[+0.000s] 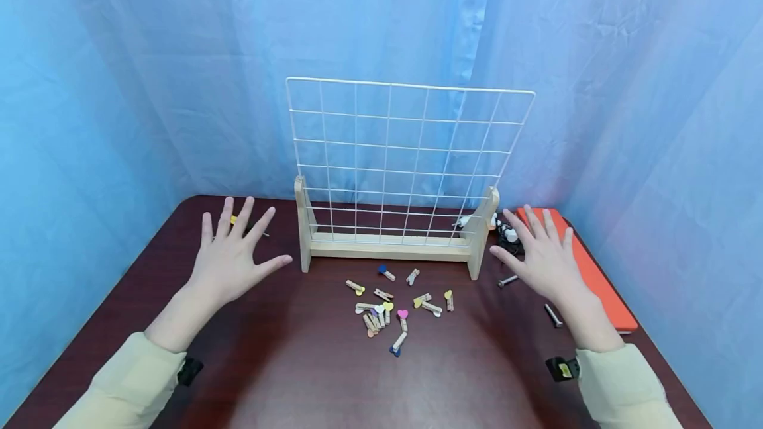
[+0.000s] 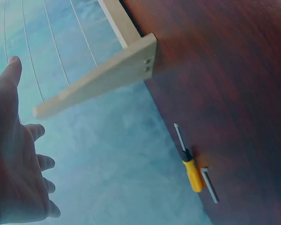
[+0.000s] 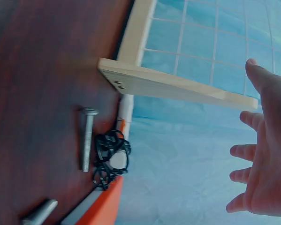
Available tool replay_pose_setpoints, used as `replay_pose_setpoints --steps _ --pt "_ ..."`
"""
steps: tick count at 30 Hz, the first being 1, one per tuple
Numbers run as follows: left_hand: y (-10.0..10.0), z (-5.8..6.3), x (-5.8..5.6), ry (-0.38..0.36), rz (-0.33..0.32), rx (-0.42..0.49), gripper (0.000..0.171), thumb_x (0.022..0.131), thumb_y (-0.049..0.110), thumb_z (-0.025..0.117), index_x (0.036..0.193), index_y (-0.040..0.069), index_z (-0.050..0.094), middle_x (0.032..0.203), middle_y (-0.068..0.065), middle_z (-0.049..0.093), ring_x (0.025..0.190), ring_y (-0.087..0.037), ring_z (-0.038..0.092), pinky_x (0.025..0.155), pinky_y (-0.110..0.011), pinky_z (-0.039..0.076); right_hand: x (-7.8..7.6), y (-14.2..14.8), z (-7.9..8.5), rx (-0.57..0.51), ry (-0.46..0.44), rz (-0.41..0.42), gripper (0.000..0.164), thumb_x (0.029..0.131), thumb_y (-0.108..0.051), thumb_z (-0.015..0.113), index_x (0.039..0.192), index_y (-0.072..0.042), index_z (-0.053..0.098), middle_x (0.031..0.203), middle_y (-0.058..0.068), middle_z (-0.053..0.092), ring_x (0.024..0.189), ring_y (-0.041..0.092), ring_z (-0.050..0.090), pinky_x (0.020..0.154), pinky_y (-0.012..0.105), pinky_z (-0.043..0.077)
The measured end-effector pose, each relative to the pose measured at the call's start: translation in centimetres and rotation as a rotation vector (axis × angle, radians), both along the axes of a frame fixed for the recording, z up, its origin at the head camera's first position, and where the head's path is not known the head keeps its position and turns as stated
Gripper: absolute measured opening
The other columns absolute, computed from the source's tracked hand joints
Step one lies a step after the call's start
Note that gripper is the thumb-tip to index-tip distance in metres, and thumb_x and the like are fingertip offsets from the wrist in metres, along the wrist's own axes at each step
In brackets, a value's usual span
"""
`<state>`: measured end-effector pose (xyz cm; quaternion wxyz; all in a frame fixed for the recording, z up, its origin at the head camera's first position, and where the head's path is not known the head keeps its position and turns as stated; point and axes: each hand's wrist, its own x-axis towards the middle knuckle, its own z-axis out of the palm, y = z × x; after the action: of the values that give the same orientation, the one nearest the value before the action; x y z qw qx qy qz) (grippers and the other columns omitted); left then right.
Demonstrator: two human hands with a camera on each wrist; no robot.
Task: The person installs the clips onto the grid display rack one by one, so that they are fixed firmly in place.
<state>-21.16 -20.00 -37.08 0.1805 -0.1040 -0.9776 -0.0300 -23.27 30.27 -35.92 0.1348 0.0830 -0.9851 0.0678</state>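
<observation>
A white wire grid (image 1: 405,128) stands upright in a pale wooden stand (image 1: 387,247) at the middle of the table. In front of it lie several small wooden clothespins (image 1: 381,313) with coloured hearts, some heaped together. My left hand (image 1: 229,260), fingers spread, hovers left of the stand and holds nothing. On the other side my right hand (image 1: 545,257) is also spread and empty, above the table near an orange-covered book-like object (image 1: 596,277). Both hands are apart from the grid and the clothespins.
A yellow-handled screwdriver (image 2: 192,173) and a metal bolt (image 2: 209,185) lie beyond the left hand. Two more bolts, one a long threaded bolt (image 3: 87,138), rest near the right hand, with a bundled black cable (image 3: 112,154) behind. Blue curtains (image 1: 381,12) surround the dark table (image 1: 334,389).
</observation>
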Motion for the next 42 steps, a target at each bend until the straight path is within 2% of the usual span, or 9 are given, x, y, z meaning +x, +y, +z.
replay_pose_setpoints --steps 6,12,16,21,24,27,31,34,42 --pt "2.6 -0.3 0.2 0.013 -0.112 -0.073 0.092 0.069 0.082 0.031 0.143 0.028 0.018 0.15 -0.007 0.01 0.136 -0.024 -0.011 0.105 -0.055 -0.005 -1.6 -0.1 1.4 -0.044 0.058 0.003 0.074 0.082 -0.063 0.043 0.143 -0.031 0.016 0.149 0.012 0.008 0.135 0.033 -0.011 0.095 0.068 -0.006" --pt "5.7 -2.3 0.1 0.008 -0.278 -0.111 0.098 0.067 0.083 0.032 0.143 0.022 0.019 0.149 -0.007 0.015 0.137 -0.028 0.002 0.107 -0.054 0.006 -3.5 -0.4 2.0 -0.18 0.045 0.057 0.073 0.084 -0.055 0.046 0.143 -0.03 0.013 0.15 0.008 0.004 0.136 0.032 -0.008 0.096 0.069 -0.001" --pt "7.3 -4.2 -0.3 -0.058 -0.386 -0.102 0.102 0.064 0.078 0.048 0.142 0.017 0.025 0.147 -0.008 0.02 0.136 -0.03 0.01 0.106 -0.053 0.013 -4.9 -0.7 2.0 -0.341 0.038 0.108 0.072 0.086 -0.05 0.049 0.144 -0.029 0.011 0.15 0.007 0.01 0.136 0.032 0.002 0.099 0.065 0.009" --pt "8.9 -6.2 -1.4 -0.197 -0.506 -0.032 0.095 0.066 0.061 0.064 0.14 0.013 0.03 0.143 -0.011 0.031 0.134 -0.031 0.018 0.103 -0.052 0.023 -6.3 -1.1 1.4 -0.598 0.034 0.136 0.071 0.086 -0.044 0.053 0.142 -0.032 0.011 0.147 0.002 0.021 0.133 0.027 0.022 0.099 0.055 0.027" --pt "9.6 -6.9 -2.1 -0.27 -0.575 0.013 0.086 0.069 0.05 0.068 0.138 0.011 0.034 0.14 -0.011 0.036 0.132 -0.03 0.024 0.102 -0.049 0.028 -6.8 -1.4 0.9 -0.775 0.018 0.171 0.068 0.086 -0.038 0.056 0.142 -0.029 0.018 0.144 0.004 0.03 0.129 0.024 0.032 0.099 0.046 0.034" --pt "10.1 -7.4 -2.8 -0.309 -0.63 0.041 0.075 0.072 0.041 0.069 0.134 0.011 0.041 0.135 -0.01 0.042 0.127 -0.029 0.034 0.097 -0.048 0.033 -6.7 -2.2 0.8 -0.91 0.034 0.217 0.061 0.087 -0.028 0.056 0.14 -0.018 0.027 0.137 0.012 0.04 0.122 0.026 0.041 0.094 0.028 0.041" --pt "10.6 -8.0 -4.0 -0.312 -0.69 0.058 0.058 0.074 0.033 0.069 0.125 0.011 0.053 0.125 -0.005 0.053 0.114 -0.024 0.046 0.089 -0.044 0.04 -6.3 -3.2 0.8 -1.029 0.106 0.263 0.047 0.088 -0.018 0.056 0.131 -0.006 0.041 0.125 0.021 0.05 0.112 0.019 0.052 0.082 0.01 0.042" --pt "10.9 -8.3 -4.7 -0.283 -0.722 0.077 0.043 0.074 0.026 0.07 0.114 0.012 0.063 0.116 -0.002 0.06 0.105 -0.02 0.05 0.085 -0.039 0.042 -6.5 -3.4 0.5 -1.09 0.137 0.27 0.04 0.088 -0.015 0.056 0.125 -0.004 0.048 0.121 0.023 0.052 0.104 0.009 0.056 0.081 0.01 0.043" --pt "11.5 -8.7 -5.4 -0.197 -0.706 0.101 0.016 0.07 0.022 0.073 0.086 0.018 0.072 0.098 0.002 0.066 0.092 -0.015 0.056 0.078 -0.03 0.045 -6.9 -3.4 -0.3 -1.129 0.153 0.292 0.037 0.086 -0.01 0.058 0.122 -0.003 0.052 0.12 0.024 0.052 0.102 0.012 0.058 0.078 0.011 0.045"
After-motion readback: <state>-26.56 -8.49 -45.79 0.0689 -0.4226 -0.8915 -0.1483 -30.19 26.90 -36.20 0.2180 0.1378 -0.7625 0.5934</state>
